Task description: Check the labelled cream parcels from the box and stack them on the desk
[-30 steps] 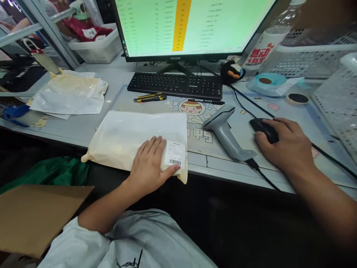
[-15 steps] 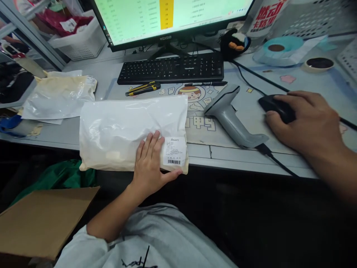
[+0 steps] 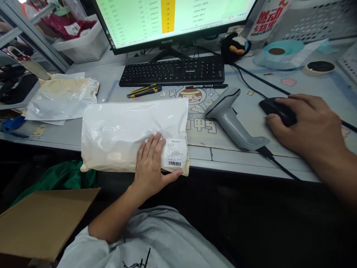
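Note:
A white plastic mailer bag [image 3: 125,130] lies at the desk's front edge, its near side hanging slightly over. A barcode label [image 3: 175,152] sits at its right corner. My left hand [image 3: 150,165] grips that near edge, fingers flat on top and thumb under the label. My right hand [image 3: 308,124] rests over a black computer mouse [image 3: 275,108] on the right of the desk. A grey handheld barcode scanner [image 3: 232,121] lies between the bag and the mouse.
A black keyboard [image 3: 173,70] and a monitor [image 3: 173,18] showing a green spreadsheet stand behind. A yellow utility knife [image 3: 143,90], another packed bag [image 3: 60,98], label roll [image 3: 279,52], white baskets and a cardboard box [image 3: 41,219] surround the work spot.
The view tilted down and shifted. The mailer bag has been pulled a little toward the desk edge under my left hand. My right hand stays on the mouse.

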The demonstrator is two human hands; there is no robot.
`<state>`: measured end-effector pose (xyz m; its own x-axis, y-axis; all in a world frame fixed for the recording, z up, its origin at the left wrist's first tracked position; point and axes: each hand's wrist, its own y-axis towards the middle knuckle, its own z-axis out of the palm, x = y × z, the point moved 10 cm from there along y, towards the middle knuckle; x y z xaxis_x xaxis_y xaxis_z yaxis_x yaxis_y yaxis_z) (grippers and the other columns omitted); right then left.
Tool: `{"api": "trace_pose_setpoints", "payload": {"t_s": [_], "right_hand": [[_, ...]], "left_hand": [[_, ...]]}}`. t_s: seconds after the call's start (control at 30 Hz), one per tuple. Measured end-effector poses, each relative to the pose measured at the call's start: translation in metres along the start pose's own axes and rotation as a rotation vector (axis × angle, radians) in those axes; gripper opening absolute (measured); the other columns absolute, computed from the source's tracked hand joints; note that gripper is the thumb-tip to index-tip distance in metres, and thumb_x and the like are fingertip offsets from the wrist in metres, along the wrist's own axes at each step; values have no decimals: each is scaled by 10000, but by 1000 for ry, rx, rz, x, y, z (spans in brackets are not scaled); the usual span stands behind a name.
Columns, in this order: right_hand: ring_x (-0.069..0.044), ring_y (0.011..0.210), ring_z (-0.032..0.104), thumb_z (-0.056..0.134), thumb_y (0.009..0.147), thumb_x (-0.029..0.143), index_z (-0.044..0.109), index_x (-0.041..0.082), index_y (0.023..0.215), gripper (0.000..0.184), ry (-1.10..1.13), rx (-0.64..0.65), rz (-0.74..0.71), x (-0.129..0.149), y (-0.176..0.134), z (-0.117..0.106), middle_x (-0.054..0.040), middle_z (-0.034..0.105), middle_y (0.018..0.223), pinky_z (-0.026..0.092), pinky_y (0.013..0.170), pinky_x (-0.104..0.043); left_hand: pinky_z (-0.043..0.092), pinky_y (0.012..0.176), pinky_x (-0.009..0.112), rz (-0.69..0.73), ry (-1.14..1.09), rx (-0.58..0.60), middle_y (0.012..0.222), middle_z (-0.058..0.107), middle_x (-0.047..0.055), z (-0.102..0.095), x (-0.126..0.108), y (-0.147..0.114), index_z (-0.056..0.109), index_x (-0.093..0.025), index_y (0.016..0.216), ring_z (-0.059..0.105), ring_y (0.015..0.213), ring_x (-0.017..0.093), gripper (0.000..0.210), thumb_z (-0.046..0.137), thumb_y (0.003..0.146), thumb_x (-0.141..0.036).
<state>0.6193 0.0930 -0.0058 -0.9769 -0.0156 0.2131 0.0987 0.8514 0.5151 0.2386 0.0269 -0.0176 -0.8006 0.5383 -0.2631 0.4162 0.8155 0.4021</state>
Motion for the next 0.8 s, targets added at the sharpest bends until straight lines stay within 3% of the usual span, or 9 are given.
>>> {"api": "trace_pose_setpoints", "payload": {"t_s": [0.3,0.8], "right_hand": [[-313,1292,594,533,964,503,677,161,1366,548,-10,-7,21,-10,1,3,-159,594,1430,484,1149,-459],[-269,1397,500,577,1042,436,611,95,1439,525,15,72,51,3,-1,0,-181,525,1490,402,1198,-401]], "left_hand": [[222,1308,502,-3,-27,-24,1668,375,174,0,0,0,307,-173,1582,311,1580,341,941,789,851,-519],[146,1326,440,-27,-39,23,1686,350,152,1,3,1,338,-144,1565,265,1601,298,916,795,853,-495]]}}
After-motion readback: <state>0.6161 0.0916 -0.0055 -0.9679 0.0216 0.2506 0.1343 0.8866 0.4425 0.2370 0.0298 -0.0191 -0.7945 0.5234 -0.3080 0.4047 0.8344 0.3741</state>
